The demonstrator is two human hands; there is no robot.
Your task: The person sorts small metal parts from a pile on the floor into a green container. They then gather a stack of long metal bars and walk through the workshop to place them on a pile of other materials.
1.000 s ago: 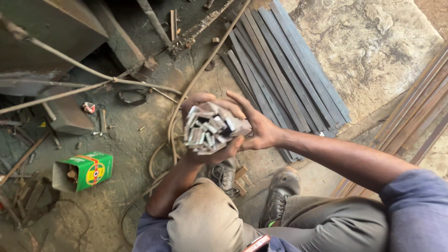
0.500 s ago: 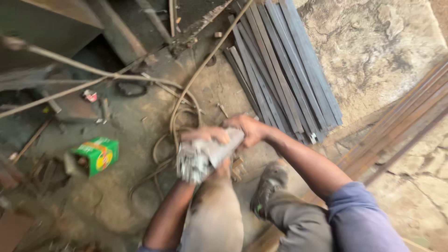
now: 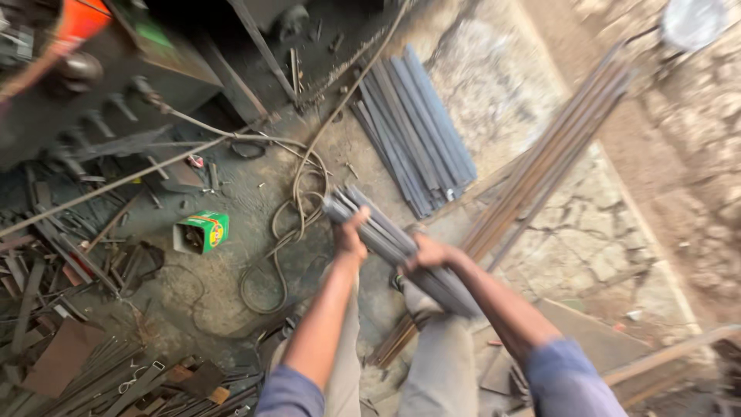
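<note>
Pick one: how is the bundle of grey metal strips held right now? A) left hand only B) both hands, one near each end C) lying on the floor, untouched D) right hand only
B: the left hand grips the bundle of grey metal strips near its upper end and the right hand grips it lower down, so it hangs clear of the floor.
</note>
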